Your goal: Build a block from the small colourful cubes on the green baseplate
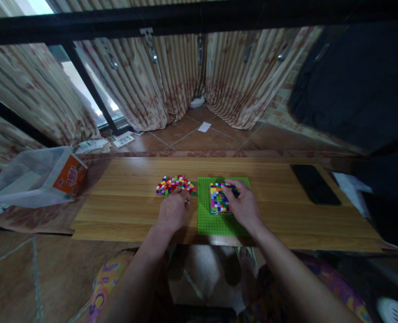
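A flat block of small coloured bricks (219, 198) is set on the far half of a green baseplate (215, 224), which lies at the near edge of the wooden bench (286, 220), about midway along it. The right hand (245, 207) is laid on the block's right side, its fingers (231, 188) loosely spread and resting on the top studs, touching rather than clasping. Just left of the baseplate a pile of loose bricks (175, 184) is heaped, and the left hand (172, 211) is held at its near edge with the fingers curled in narrow. A tiny pale piece seems to be pinched at their tips, but this cannot be told for certain.

A black phone (315, 185) lies well apart at the right. An orange box (71, 176) is seen inside a clear plastic bag (24, 177) off the bench's left end.

As a judgement, the baseplate could be tipped off the near edge if the block were pressed hard, and the pile could be scattered to the floor by a sweep of the left hand.

A round red-and-white logo is carried on the box, though its letters are too blurred to be read
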The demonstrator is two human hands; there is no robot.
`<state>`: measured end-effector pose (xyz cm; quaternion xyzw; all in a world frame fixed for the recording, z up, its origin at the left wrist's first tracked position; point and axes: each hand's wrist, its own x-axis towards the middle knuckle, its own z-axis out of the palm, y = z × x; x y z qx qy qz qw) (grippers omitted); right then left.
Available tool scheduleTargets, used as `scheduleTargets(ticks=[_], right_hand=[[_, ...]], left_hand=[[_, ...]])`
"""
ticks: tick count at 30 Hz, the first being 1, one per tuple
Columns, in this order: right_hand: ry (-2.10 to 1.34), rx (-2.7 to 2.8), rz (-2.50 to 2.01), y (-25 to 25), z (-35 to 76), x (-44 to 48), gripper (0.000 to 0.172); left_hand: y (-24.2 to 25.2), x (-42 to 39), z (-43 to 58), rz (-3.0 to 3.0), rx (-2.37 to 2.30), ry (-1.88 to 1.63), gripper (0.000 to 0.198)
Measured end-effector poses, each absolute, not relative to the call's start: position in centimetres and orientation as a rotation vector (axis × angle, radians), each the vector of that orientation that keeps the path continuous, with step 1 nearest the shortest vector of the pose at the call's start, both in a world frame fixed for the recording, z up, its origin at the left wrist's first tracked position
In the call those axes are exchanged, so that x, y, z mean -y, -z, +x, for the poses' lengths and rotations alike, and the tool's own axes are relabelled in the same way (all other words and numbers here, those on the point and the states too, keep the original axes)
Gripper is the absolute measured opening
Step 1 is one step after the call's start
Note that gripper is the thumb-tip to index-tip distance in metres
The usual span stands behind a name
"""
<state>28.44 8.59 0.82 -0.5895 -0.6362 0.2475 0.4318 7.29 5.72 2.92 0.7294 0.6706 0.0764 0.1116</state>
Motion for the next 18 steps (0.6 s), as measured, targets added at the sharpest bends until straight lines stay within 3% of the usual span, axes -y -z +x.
scheduleTargets(ticks=[9,18], right_hand=[[-0.638,1.637,-1.437,-0.51,28.38,-8.67,0.033],[-0.794,1.332,-1.378,-0.60,29.09,-8.83,0.039]], left_hand=[[-2.77,-5.66,7.34,2.084,-2.003,-0.267,0.020],[-2.93,-5.84,7.39,2.084,-2.011,-0.235,0.021]])
